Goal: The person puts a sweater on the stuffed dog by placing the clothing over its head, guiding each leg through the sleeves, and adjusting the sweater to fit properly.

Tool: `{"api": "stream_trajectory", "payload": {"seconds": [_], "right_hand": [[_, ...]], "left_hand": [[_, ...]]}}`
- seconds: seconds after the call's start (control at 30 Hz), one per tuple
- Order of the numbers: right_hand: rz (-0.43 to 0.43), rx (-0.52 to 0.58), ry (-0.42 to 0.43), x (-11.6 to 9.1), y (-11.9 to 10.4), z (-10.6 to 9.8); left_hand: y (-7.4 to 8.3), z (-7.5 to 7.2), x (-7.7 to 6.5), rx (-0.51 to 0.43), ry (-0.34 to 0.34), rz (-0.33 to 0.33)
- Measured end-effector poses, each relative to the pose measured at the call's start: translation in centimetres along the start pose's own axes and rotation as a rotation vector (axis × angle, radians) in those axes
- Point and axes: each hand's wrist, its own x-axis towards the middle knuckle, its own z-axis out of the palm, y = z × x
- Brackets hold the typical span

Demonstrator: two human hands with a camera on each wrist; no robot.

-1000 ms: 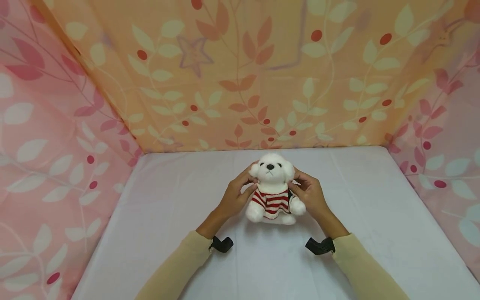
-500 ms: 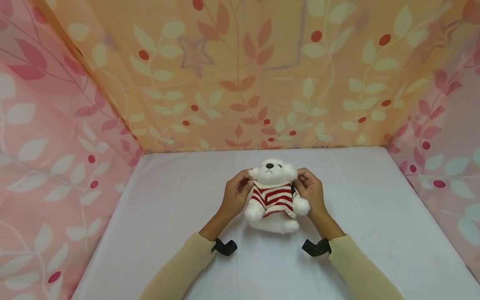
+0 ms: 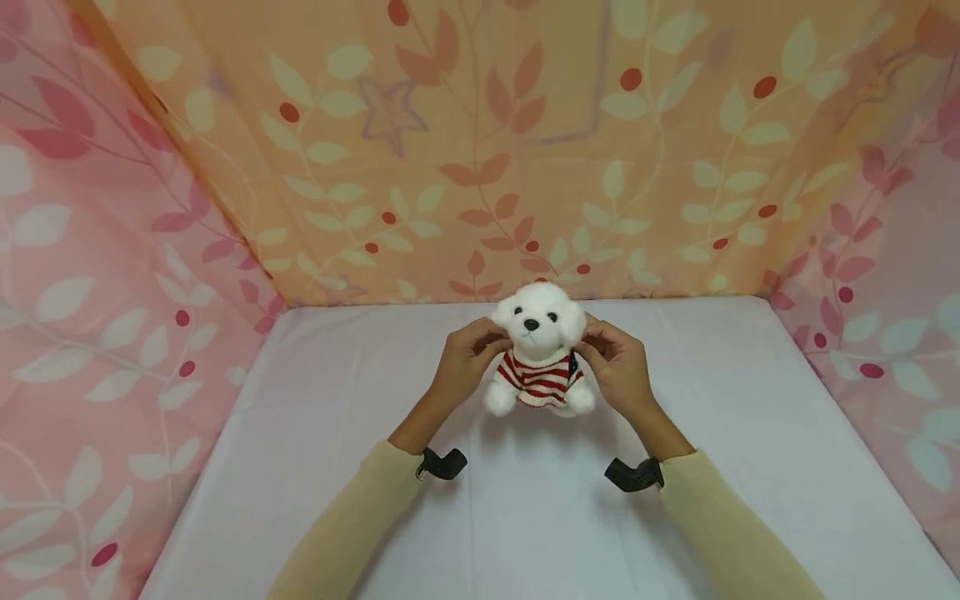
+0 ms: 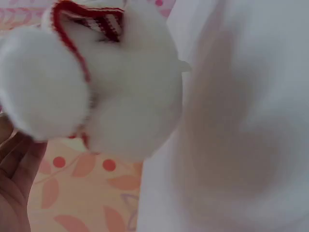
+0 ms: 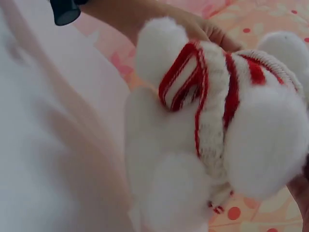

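Observation:
A white plush dog (image 3: 531,340) in a red-and-white striped knit sweater (image 3: 542,385) faces the head camera, held off the tabletop with its shadow below. My left hand (image 3: 467,360) grips one side of it near the ear and shoulder. On the other side, my right hand (image 3: 621,365) pinches it at the same height; the toy hides some fingertips of both hands. From the left wrist, the plush's rounded underside (image 4: 140,96) fills much of the view, with part of my left hand (image 4: 17,183) at the edge. White paws (image 5: 265,140) and sweater hem show in the right wrist view.
A white cloth-covered table (image 3: 360,375) lies under the hands. Orange leaf-patterned fabric (image 3: 465,167) hangs along its back edge, with pink patterned fabric (image 3: 112,292) at the left and right sides. Each wrist carries a black camera mount (image 3: 444,464).
The plush dog first dipped and leaned back, then rose toward the back of the table with its head more upright. Both hands kept hold and moved with it.

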Motion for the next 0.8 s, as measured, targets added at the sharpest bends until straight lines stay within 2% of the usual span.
{"api": "stream_trajectory", "payload": {"seconds": [0.07, 0.13, 0.27, 0.4, 0.47, 0.53, 0.7, 0.73, 0.8], "right_hand": [[-0.015, -0.079, -0.017, 0.5, 0.3, 0.1], [-0.002, -0.162, -0.053, 0.4, 0.8, 0.1], [0.079, -0.249, -0.134, -0.7, 1.5, -0.2], [0.114, -0.270, -0.198, -2.6, 1.1, -0.8], [0.114, -0.268, -0.227, -3.5, 0.7, -1.1], [0.107, -0.263, -0.265, -4.3, 0.4, -1.3], [0.067, -0.276, -0.368, -5.6, -0.3, -1.4], [0.059, -0.282, -0.381, -5.7, -0.5, -1.4], [0.048, -0.293, -0.398, -5.9, -0.8, -1.3]], "left_hand": [[-0.4, -0.2, 0.6, 0.038, -0.007, 0.017], [-0.9, -0.3, 0.5, 0.035, -0.019, 0.021], [-1.4, -0.6, -0.8, 0.068, -0.048, 0.001], [-0.6, -1.0, -2.5, 0.140, -0.100, -0.015], [0.0, -1.1, -3.4, 0.144, -0.133, -0.034], [0.4, -1.2, -4.3, 0.111, -0.156, -0.103], [1.5, -0.9, -5.5, -0.008, -0.176, -0.367], [1.7, -0.9, -5.6, -0.016, -0.182, -0.403], [1.8, -0.9, -5.6, -0.015, -0.204, -0.435]]}}
